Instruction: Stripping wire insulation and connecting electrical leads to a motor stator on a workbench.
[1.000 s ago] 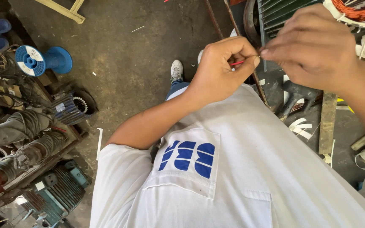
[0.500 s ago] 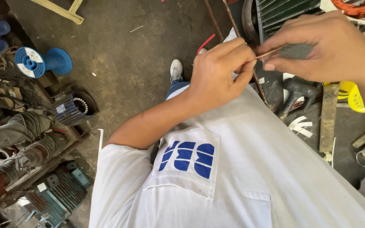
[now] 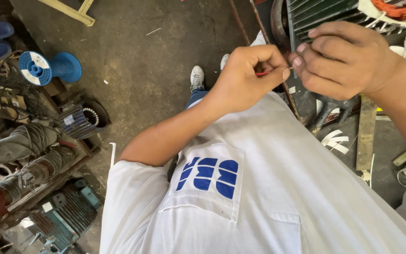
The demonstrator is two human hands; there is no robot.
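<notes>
Left hand (image 3: 247, 77) is closed, pinching a thin red wire (image 3: 262, 73) between thumb and forefinger. Right hand (image 3: 346, 59), fingers curled, grips the wire's other end; the wire spans the narrow gap between both hands, before the green finned motor (image 3: 318, 11).

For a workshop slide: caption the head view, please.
Both hands, left hand and right hand, pinch a thin red wire beside a finned motor.
</notes>
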